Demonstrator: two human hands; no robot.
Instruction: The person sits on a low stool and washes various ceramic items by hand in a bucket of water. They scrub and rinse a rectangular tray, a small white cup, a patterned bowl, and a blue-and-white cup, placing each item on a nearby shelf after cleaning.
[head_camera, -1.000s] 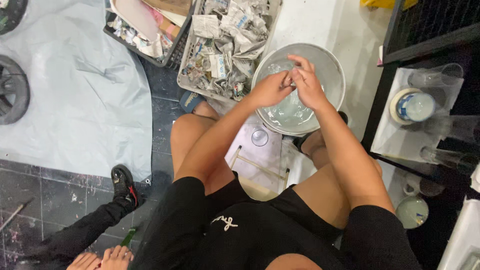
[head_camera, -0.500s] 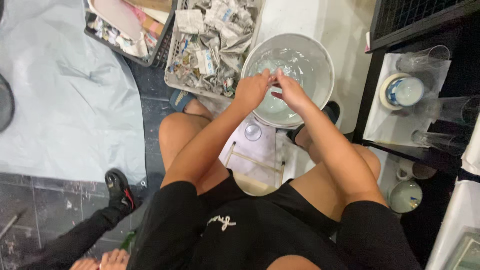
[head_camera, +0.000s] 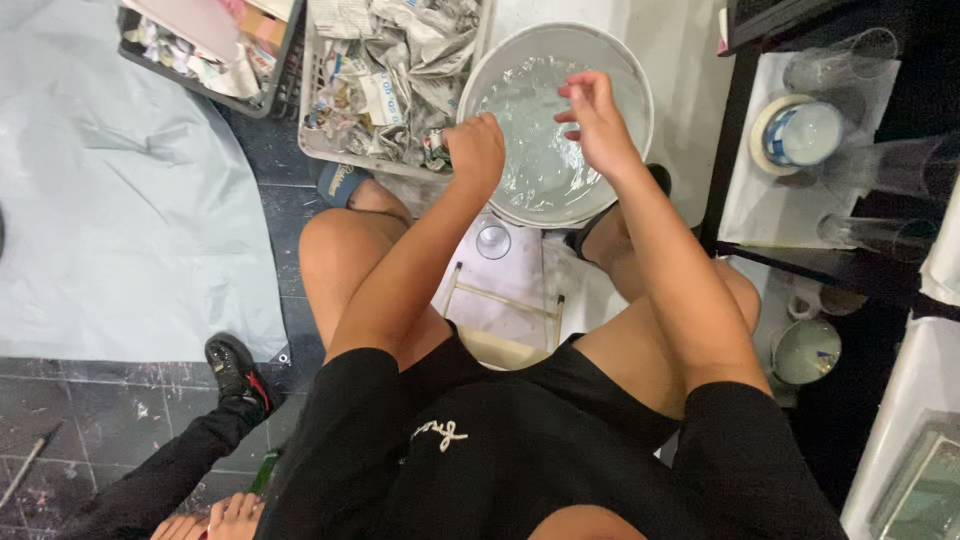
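Here we hold both hands over the round white basin (head_camera: 640, 100) of clear water, which sits on the floor between our feet. Our left hand (head_camera: 476, 150) is clenched into a fist at the basin's left rim; whether it grips anything we cannot tell. Our right hand (head_camera: 598, 122) hovers above the water, fingers loosely curled and released. Just left of the basin, a grey crate (head_camera: 322, 140) of crumpled newspaper crowds the rim. On the right, a dark shelf (head_camera: 800, 265) carries a roll of tape (head_camera: 796, 132) and clear glasses (head_camera: 880, 160). A pale sheet (head_camera: 110, 200) covers the floor at left.
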